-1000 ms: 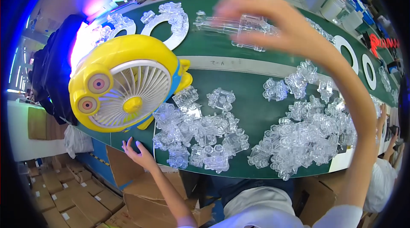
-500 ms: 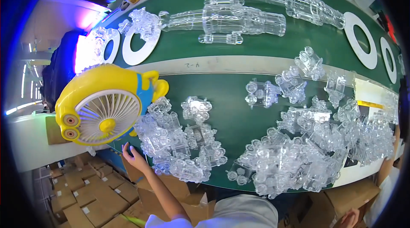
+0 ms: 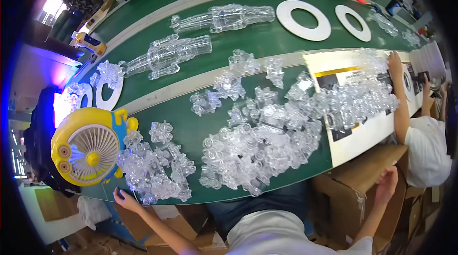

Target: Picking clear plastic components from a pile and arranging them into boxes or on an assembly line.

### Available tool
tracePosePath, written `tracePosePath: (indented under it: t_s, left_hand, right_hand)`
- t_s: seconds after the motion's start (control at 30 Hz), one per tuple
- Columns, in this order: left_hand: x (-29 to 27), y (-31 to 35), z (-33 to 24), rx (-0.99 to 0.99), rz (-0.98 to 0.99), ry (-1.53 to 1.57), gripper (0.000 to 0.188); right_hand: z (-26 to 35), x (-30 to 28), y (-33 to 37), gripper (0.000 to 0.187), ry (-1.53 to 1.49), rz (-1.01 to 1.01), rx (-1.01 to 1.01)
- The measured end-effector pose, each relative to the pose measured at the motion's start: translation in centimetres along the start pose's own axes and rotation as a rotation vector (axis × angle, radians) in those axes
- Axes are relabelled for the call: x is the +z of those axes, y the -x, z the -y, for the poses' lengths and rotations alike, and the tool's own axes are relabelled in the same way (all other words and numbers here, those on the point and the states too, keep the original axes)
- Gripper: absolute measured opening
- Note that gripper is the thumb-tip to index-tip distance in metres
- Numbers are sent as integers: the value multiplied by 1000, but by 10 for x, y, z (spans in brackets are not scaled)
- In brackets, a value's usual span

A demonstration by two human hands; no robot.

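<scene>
My left hand is at the table's front edge, just below the left heap of clear plastic parts. Its fingers are stretched and apart, with nothing in them. Off the table, beside a cardboard box, my right hand hangs with loosely bent fingers, and no object shows in it. A larger heap of clear plastic parts lies between my two hands. To the left of the small heap stands a yellow and blue cartoon-figure fan with a white grille.
Long clear plastic assemblies and white rings lie on the table's far strip. A co-worker's hand touches clear parts on a white printed board at right. A yellow tool is at far left.
The view has swung to the right, so the table and heaps appear further left. My right hand, low at the right edge before, now shows fully. My left hand stays by the table edge.
</scene>
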State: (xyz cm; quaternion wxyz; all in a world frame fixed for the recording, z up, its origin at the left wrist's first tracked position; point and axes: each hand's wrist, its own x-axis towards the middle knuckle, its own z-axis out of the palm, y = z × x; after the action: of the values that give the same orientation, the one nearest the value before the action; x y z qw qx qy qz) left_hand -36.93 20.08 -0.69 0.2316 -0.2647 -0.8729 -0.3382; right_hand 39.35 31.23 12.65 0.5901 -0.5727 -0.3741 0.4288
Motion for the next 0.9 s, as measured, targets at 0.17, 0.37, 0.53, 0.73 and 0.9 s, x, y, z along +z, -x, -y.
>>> tracePosePath:
  t_s: [0.17,0.37,0.53,0.73,0.9]
  left_hand:
    - [2,2,-10,-26,35,35,27]
    - [2,0,2,30,4,1,28]
    - [9,2,3,10,12,35,28]
    - [14,-2,8,12,-2,23,29]
    - [14,-1,5,5,-4,18,27]
  right_hand:
    - [9,1,5,18,36,-7,62]
    - [26,27,9,15,260,-96,98]
    - [38,19,12,15,422,-138,81]
    - [86,40,-84,20,862,36,-322]
    - [76,92,-220,40,1375,85,-495]
